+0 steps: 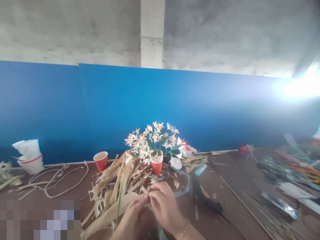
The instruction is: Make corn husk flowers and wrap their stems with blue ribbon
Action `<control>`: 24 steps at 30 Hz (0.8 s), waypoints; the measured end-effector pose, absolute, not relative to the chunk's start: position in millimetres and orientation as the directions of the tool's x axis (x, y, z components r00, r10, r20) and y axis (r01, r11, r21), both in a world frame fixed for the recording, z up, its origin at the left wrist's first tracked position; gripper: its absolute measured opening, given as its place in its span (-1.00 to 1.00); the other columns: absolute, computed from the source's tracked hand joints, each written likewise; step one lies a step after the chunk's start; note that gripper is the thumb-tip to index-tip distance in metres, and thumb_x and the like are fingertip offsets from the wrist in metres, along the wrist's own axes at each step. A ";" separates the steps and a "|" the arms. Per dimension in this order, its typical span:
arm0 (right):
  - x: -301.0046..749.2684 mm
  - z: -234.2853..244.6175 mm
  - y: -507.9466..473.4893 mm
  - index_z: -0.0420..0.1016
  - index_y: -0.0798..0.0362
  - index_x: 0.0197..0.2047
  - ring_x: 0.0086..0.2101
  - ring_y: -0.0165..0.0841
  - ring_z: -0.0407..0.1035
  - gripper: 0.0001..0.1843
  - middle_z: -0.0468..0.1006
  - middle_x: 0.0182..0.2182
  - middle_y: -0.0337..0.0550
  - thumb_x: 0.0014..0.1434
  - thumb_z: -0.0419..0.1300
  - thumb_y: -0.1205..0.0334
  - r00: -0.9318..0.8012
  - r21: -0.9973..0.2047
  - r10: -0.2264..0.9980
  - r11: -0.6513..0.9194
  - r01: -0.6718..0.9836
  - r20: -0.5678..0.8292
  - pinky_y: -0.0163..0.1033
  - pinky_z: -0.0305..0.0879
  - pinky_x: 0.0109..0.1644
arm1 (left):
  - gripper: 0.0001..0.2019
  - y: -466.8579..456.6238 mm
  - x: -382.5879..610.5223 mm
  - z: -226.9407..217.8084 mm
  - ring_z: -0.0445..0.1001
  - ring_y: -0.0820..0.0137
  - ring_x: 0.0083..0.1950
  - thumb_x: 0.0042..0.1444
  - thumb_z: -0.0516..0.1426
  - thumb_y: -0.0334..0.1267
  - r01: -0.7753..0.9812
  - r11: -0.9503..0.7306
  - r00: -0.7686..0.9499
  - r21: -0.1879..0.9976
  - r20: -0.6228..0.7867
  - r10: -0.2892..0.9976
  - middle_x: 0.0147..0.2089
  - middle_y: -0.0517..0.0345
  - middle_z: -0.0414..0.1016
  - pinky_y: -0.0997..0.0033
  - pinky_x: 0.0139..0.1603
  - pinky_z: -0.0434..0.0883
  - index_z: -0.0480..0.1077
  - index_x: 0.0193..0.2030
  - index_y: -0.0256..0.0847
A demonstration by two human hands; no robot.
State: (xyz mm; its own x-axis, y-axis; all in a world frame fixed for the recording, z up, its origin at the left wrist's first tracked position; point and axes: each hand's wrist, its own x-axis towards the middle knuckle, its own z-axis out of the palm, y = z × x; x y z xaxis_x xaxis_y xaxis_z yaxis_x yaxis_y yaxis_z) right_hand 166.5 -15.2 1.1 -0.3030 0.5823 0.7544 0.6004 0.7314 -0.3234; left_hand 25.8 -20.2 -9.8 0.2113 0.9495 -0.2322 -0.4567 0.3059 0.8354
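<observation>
My left hand [136, 215] and my right hand [163, 205] meet at the bottom centre of the view, fingertips pinched together on a small piece of dried husk [149, 196] that I can barely make out. Right beside them, to the left, lies a pile of dried corn husks [117, 186] with one green stem in it. Beyond the hands stands an orange paper cup [157, 164] holding a bunch of small cream husk flowers [153, 138] on green stems.
A second orange cup [101, 160] stands left, a white cord [62, 176] and stacked white cups [29, 156] further left. A black glue gun [206, 196] lies right of my hands, thin sticks [250, 210] and blurred clutter [287, 170] beyond. A blue wall [175, 106] backs the brown table [232, 173].
</observation>
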 end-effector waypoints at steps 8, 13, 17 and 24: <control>169.4 1.0 -15.5 0.40 0.02 -0.18 -0.19 -0.27 0.31 -0.80 0.42 -0.18 -0.07 0.15 0.04 0.40 -0.384 -0.233 0.594 0.708 0.666 0.707 -0.13 0.28 -0.10 | -0.58 -13.6 22.9 -11.5 -0.04 0.67 -0.70 -0.33 0.36 0.05 -0.451 0.262 0.132 0.853 -0.226 0.965 -0.72 0.43 0.06 0.65 -0.72 -0.09 0.36 -0.55 -0.25; 206.2 9.4 17.5 0.49 0.05 -0.22 -0.17 -0.26 0.36 -0.73 0.51 -0.24 -0.04 0.19 -0.02 0.43 -0.065 -0.232 0.888 0.188 0.954 0.455 -0.17 0.26 -0.05 | -0.41 4.3 27.6 -21.7 -0.15 0.68 -0.80 -0.64 0.31 0.27 -0.263 0.213 -0.001 0.941 -0.221 0.975 -0.88 0.48 -0.05 0.61 -0.76 -0.25 0.30 -0.65 -0.22; 227.9 12.1 48.8 0.54 0.09 -0.45 -0.27 -0.18 0.43 -0.76 0.54 -0.42 -0.01 0.13 0.08 0.44 -0.027 -0.159 0.953 0.078 0.984 0.300 -0.15 0.31 -0.20 | -0.40 11.6 27.9 -30.2 -0.15 0.67 -0.80 -0.64 0.28 0.30 -0.202 0.175 -0.065 0.964 -0.192 0.979 -0.90 0.47 -0.04 0.59 -0.76 -0.28 0.34 -0.64 -0.23; 216.5 14.1 74.0 0.36 0.09 0.02 -0.11 -0.28 0.38 -0.70 0.41 -0.01 -0.05 0.25 0.11 0.15 -0.252 0.017 0.961 0.251 0.968 0.114 -0.06 0.36 -0.05 | -0.45 -2.6 24.3 -12.5 -0.09 0.65 -0.74 -0.45 0.29 0.24 -0.186 0.103 -0.054 0.977 -0.114 0.992 -0.83 0.42 0.03 0.58 -0.69 -0.18 0.44 -0.57 -0.29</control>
